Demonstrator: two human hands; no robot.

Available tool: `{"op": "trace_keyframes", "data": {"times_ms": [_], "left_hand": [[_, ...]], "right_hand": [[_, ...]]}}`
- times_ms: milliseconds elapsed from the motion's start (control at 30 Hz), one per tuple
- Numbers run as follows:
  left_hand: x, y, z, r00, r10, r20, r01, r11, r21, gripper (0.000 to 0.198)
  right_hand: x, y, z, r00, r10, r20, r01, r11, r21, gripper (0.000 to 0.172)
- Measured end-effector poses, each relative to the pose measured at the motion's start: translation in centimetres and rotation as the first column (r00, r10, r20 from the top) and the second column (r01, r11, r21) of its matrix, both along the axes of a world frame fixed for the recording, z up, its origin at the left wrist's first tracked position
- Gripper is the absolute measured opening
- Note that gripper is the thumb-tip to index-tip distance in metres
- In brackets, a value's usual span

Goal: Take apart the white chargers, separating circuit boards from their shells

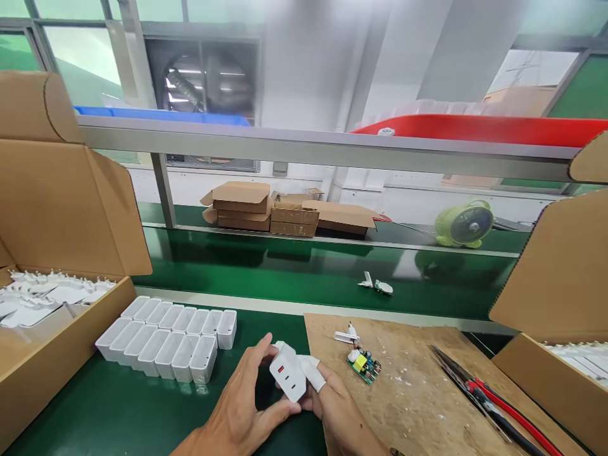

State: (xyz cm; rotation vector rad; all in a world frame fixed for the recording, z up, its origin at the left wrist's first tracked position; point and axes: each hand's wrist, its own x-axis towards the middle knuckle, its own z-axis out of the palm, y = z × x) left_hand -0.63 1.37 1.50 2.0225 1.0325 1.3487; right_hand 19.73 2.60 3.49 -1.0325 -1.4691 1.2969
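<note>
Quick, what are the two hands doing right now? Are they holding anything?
Left hand: closed on the white block with slots.
Right hand: holding the same white block.

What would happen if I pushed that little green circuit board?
The circuit board would probably slide rather than roll, because it looks flat. It seems small, so likely light. Its yellow block and other parts stick up, so bumps might break them.

From a single head-worn camera we look forward and down, left hand (240, 399) and right hand (339, 402) near, wall (304, 76) far beyond.
</note>
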Motion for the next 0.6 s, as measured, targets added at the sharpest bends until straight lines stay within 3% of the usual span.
{"op": "trace_keyframes", "data": {"times_ms": [100,200,333,433,600], "left_hand": [[0.0,0.0,0.0,1.0,0.014,0.013,-0.015,1.0,0.024,0.097],[-0.1,0.0,0.6,1.0,0.023,-0.016,-0.023,0.999,0.043,0.097],[-0.2,-0.2,1.7,0.995,0.031,-0.091,-0.022,0.995,0.099,0.097],[-0.3,-0.3,1.8,0.982,0.021,-0.186,0.004,0.991,0.132,0.091],[-0.5,0.0,0.6,0.957,-0.013,-0.288,0.047,0.992,0.114,0.076]], "right_hand": [[-0.4,-0.1,-0.1,0.979,0.06,-0.196,-0.108,0.964,-0.245,0.063],[-0.5,0.0,-0.2,0.973,0.044,-0.228,-0.11,0.952,-0.286,0.066],[-0.4,0.2,-0.5,0.995,-0.062,-0.079,0.057,0.996,-0.073,0.06],[-0.2,-0.3,-0.2,0.968,-0.201,0.153,0.172,0.968,0.181,0.042],[0.0,-1.7,0.4,0.748,-0.385,0.541,0.153,0.892,0.425,0.023]]}}
